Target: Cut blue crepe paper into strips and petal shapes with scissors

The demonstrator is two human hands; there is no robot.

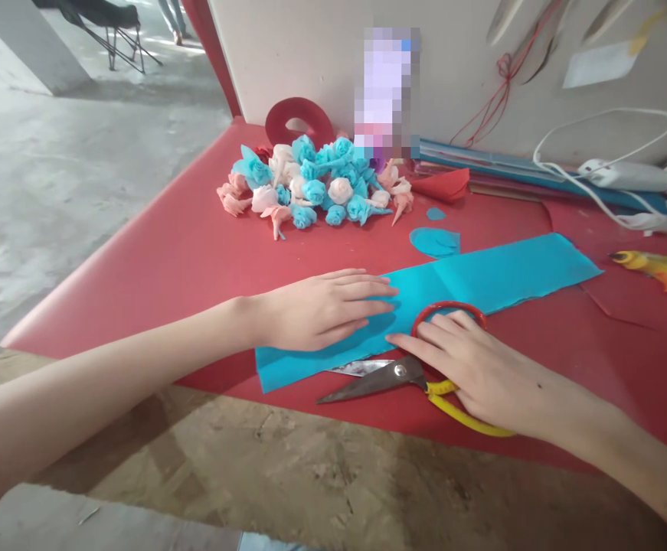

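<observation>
A strip of blue crepe paper (499, 279) lies slantwise across the red table covering. My left hand (322, 310) rests palm down on its left part, fingers stretched out and slightly apart. Over a pair of scissors (400, 372) is my right hand (465, 356), its fingers bent at the red handle loop and one finger reaching left onto the paper. The yellow handle runs beneath that hand; the thumb is hidden. The blades are parted and point left along the strip's near edge, the shiny blade partly covered by the paper.
Blue, white and pink paper flowers (314, 191) are heaped at the back, by a red tape roll (299, 115) and a blurred-out upright panel (387, 92). Cut blue petals (433, 242) lie behind the strip. A yellow tool (660, 272) and white cables (626, 172) are at right.
</observation>
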